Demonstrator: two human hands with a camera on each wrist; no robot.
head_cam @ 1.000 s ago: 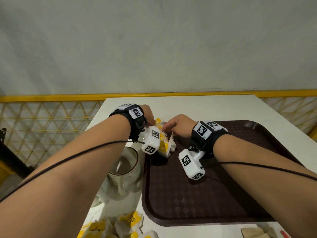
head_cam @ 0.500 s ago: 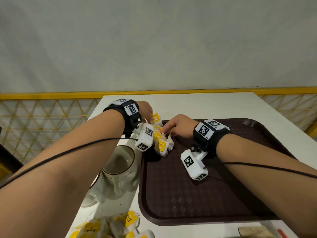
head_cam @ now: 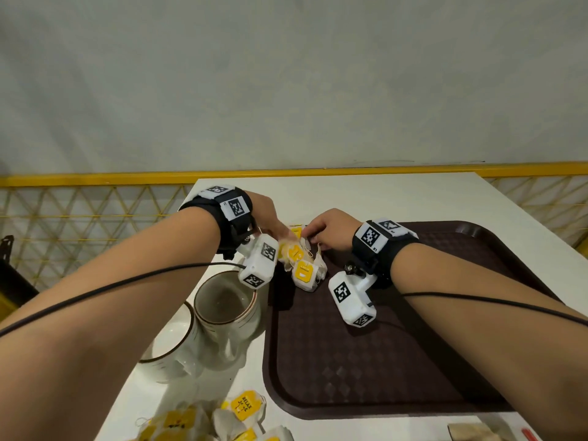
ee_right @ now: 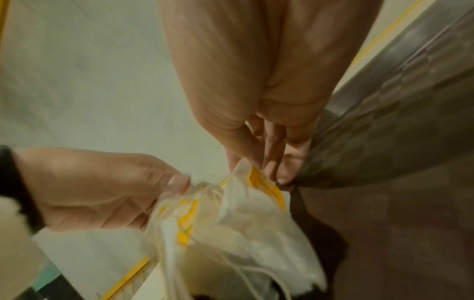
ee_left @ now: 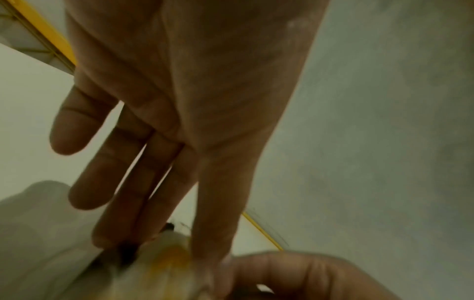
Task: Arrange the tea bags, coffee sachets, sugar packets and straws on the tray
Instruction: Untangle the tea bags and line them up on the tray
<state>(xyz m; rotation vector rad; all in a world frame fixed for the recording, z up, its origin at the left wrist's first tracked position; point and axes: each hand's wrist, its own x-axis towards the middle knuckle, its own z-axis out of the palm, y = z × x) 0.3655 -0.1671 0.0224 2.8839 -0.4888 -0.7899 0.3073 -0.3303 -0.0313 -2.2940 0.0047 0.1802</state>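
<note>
Two hands meet at the tray's [head_cam: 413, 361] far-left corner: your left hand [head_cam: 267, 214] pinches a tea bag [head_cam: 294, 251], your right hand [head_cam: 331, 229] pinches another, setting the cluster together.

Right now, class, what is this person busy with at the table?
A person is sorting a small bunch of tea bags at the far left corner of the brown tray. The left hand pinches some, the right hand fingers another. More tea bags wait on the white table, beside two mugs.
</note>
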